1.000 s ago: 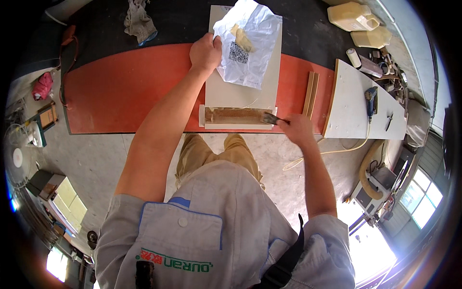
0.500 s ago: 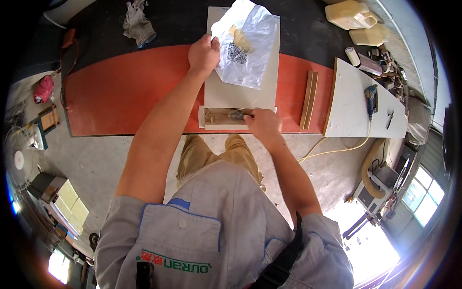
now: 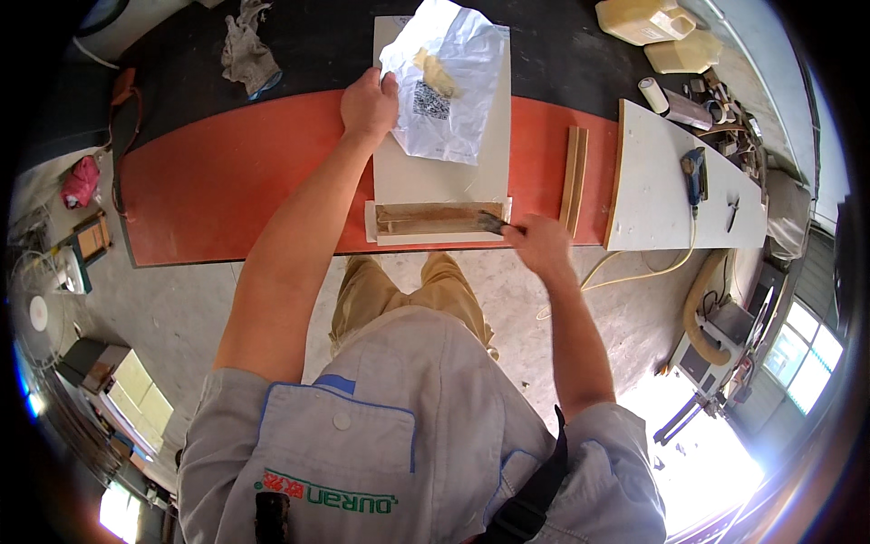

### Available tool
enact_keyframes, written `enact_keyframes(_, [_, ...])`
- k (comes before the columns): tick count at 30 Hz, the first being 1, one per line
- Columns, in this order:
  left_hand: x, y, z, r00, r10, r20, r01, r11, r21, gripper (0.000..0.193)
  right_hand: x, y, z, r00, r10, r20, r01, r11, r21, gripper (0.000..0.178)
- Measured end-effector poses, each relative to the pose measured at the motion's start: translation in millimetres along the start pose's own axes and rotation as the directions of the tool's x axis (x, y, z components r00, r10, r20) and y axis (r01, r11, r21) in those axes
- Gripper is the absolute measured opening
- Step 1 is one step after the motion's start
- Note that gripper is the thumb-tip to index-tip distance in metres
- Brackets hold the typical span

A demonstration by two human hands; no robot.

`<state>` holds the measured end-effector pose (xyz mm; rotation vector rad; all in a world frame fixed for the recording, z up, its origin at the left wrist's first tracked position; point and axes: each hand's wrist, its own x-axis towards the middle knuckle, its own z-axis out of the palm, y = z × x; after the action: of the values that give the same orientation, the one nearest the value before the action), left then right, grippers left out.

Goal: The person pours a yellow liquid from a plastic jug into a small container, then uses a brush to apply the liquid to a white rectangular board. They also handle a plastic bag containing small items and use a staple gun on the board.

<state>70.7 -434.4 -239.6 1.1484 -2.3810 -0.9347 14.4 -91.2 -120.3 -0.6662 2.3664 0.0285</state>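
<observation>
My left hand [image 3: 370, 109] is closed on the left edge of a crumpled white plastic sheet [image 3: 471, 100], which carries a dab of beige paste [image 3: 436, 74]. Under the sheet lies a pale panel [image 3: 489, 181] that reaches across the red bench top. Near its front end runs a brown recessed strip [image 3: 426, 220], bordered by whitish tape. Wrapped round the handle of a putty knife [image 3: 492, 222], my right hand [image 3: 544, 245] is just past the strip's right end. The knife's dark blade rests at that end of the strip.
Narrow wooden strips [image 3: 575, 181] lie to the right of the panel. Further right, a white board [image 3: 657, 181] bears a blue corded tool [image 3: 695, 177]. Yellowish jugs [image 3: 643, 23] stand at the back right. A grey glove [image 3: 247, 54] lies back left.
My right hand has drawn the putty knife rightward along the strip to its right end, exposing more brown surface. My left hand keeps its hold on the sheet.
</observation>
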Motion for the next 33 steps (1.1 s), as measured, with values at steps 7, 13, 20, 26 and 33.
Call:
enact_keyframes(7, [0,3,3,0.999,0.034,-0.016,-0.033,0.999,0.014,0.033,19,21,31,0.996,-0.018,-0.092,0.020,1.000,0.017,0.037])
enact_keyframes(13, [0,1,0,0.999,-0.031,0.009,0.031,0.999,-0.039,0.033,-1,6,-8,1.000,-0.004,0.005,0.005,0.997,-0.080,0.038])
enact_keyframes(20, [-1,6,-1,1.000,-0.028,0.011,0.028,0.999,-0.033,0.029,22,-138,49,0.956,-0.245,0.158,0.262,0.960,-0.095,0.039])
enact_keyframes(26, [-1,4,-1,0.999,-0.039,0.008,0.039,0.998,-0.049,0.032,21,-111,43,0.967,-0.186,0.172,0.216,0.960,-0.177,0.037])
enact_keyframes(33, [0,-4,5,0.999,0.020,-0.033,-0.020,1.000,-0.017,0.029,10,-79,13,0.982,-0.127,0.143,0.157,0.961,-0.226,0.038])
